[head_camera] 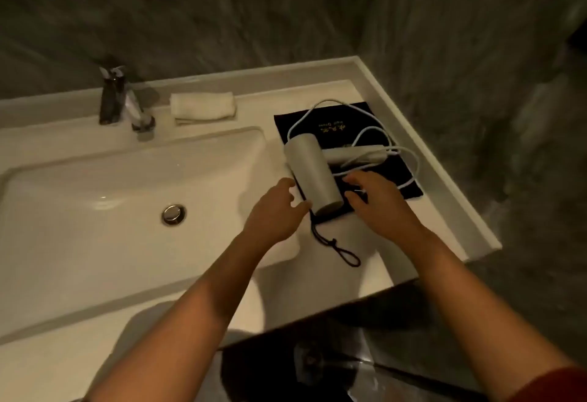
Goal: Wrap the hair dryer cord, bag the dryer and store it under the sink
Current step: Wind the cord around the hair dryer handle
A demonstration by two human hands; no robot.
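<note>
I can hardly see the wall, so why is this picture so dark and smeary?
Head view: dim, warm light; the grey stone wall is smeared by motion blur; the glossy white basin shows small glints; both arms cast soft shadows on the white counter; wide-angle lens bends its edges.

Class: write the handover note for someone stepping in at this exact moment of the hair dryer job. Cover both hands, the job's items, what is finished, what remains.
Left hand: open, beside the hair dryer barrel, not gripping.
Right hand: open, over the black bag by the barrel's near end.
Dryer lies on the flat bag, on the counter right of the sink. White cord sprawls in loose loops. Drawstring trails toward the front edge.
Done: nothing.
Left: wrap cord, bag dryer, store under sink.
</note>
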